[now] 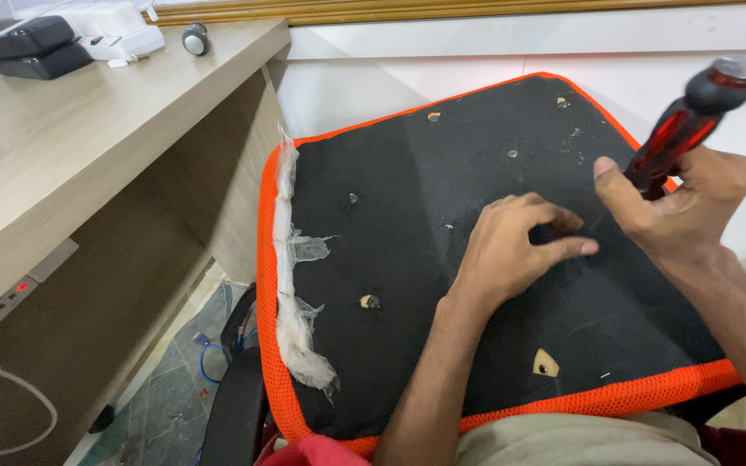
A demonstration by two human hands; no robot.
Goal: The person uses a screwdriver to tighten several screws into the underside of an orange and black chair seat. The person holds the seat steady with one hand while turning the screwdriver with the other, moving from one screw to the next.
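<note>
An upturned chair seat [390, 362], black fabric underside with an orange mesh rim, lies across my lap. Several screw holes dot the black fabric. My left hand [511, 246] rests on the fabric near the middle, fingers curled and pinched together over a spot; whether it holds something small is hidden. My right hand [688, 211] grips a screwdriver [692, 116] with a red and black handle, held upright beside my left hand. Its tip is hidden behind my fingers.
A wooden desk [62, 155] stands to the left with black and white devices [36, 47] and a small caster wheel [194, 38] on top. Torn clear plastic [295, 319] hangs from the seat's left rim. A black armrest [235, 406] and blue cable [211, 362] lie on the floor below.
</note>
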